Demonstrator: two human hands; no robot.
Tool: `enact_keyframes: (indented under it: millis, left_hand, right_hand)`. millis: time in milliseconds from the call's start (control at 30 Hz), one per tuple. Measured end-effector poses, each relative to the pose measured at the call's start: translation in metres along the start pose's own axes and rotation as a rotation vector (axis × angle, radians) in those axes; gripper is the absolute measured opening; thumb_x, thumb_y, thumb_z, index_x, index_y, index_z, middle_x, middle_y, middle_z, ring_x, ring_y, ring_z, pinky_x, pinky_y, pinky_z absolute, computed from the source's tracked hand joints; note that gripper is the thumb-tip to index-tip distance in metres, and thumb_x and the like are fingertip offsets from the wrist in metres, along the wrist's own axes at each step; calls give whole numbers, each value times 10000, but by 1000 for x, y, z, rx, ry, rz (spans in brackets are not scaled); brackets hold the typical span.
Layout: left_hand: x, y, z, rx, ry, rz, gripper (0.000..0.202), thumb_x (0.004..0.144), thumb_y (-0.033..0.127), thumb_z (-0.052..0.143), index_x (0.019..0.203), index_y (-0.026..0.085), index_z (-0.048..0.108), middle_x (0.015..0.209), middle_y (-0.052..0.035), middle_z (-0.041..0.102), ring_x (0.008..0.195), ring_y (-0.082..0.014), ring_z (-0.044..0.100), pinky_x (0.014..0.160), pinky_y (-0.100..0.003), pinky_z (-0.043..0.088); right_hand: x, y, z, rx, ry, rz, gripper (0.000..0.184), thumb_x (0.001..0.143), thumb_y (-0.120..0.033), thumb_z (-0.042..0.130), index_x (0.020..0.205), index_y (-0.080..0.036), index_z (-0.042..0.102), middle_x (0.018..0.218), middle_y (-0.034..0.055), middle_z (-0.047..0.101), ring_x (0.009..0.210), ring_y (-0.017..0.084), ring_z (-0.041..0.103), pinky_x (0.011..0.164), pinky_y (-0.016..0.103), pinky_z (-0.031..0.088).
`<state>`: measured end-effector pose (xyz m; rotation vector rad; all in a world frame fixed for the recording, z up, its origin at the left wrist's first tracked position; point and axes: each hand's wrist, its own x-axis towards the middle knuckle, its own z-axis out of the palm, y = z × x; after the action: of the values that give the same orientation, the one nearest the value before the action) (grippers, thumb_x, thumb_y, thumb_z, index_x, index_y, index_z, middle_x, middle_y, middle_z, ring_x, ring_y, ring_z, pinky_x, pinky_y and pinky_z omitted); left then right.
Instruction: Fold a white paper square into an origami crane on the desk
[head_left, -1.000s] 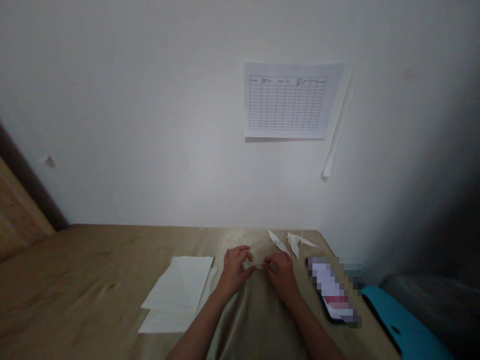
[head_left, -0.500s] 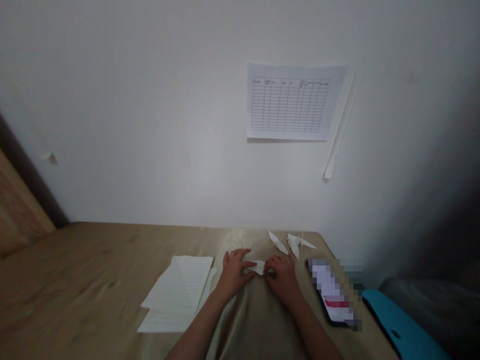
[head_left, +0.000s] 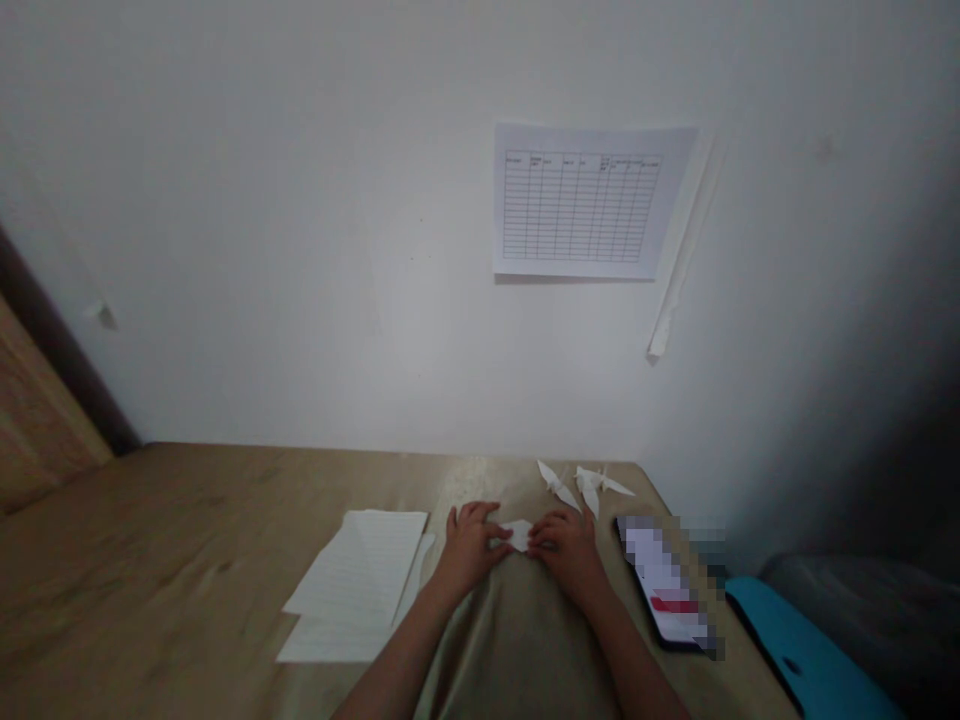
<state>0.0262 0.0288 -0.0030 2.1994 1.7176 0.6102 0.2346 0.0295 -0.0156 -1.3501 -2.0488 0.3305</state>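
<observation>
I see the small white folded paper (head_left: 519, 537), previously edge-on, now flatter, its face workable; left hand (head_left: 470, 545) and right hand (head_left: 568, 546) pinch opposite sides.

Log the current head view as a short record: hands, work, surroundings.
left hand: left hand, fingers at left end of small white paper
right hand: right hand, fingers at its right end
left side: overlapping lined sheets
far right: folded white paper shapes, count unclear
right side: phone, partly pixelated
surface: brown tabletop
wall: printed grid sheet
</observation>
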Motion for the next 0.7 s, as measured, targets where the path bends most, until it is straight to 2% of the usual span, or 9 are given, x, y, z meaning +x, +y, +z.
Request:
enact_keyframes:
  millis: [400,700]
  left_hand:
    - [2,-1,1,-2,11,33,150,800,380,796,948,359,804,1419,-28,625,1361,-326,474,1177,-658,206]
    - [1,2,1,-26,27,19,87,824,387,767,893,343,797,1372,-30,652,1339,-304,491,1180,-668,176]
  right_hand:
    - [-3,-5,-3,23,-1,25,107,844,-288,693,815,-319,791,962,5,784,1092,263,618,1176,641,84]
    - [-3,-4,0,5,45,27,114,820,-269,681,806,-320,781,934,2,777,1085,265,628,1183,616,115]
